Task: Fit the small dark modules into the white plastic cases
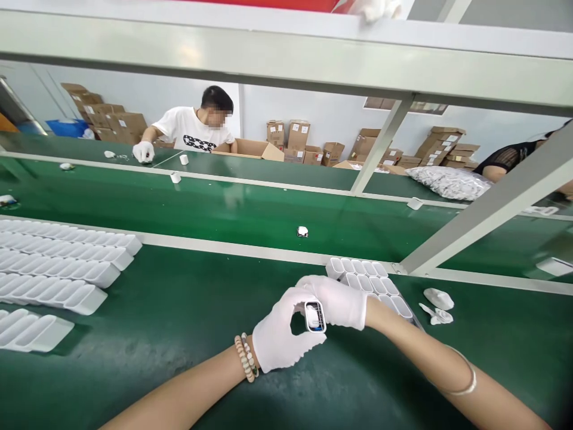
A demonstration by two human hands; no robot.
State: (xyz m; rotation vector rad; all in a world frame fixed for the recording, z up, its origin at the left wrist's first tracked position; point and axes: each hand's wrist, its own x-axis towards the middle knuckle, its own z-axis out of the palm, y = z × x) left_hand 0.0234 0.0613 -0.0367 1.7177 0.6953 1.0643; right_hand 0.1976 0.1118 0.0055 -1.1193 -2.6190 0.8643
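Observation:
My left hand (284, 334), in a white glove, is wrapped round a small white housing (315, 316) above the green table. The housing's open end faces me and shows dark ribs, a white piece and a bit of blue inside. My right hand (338, 301), also gloved, lies against the far side of the housing; its fingertips are hidden behind my left hand and the housing, so what they grip cannot be made out. Just beyond my right wrist stand rows of white open housings (367, 283).
Rows of white housings (49, 289) stand at left. White parts (439, 307) lie at right. A green belt (242, 215) behind a metal rail carries a small part (302, 232). A slanted post (487, 209) rises at right. Across sits a person (197, 128) in white gloves.

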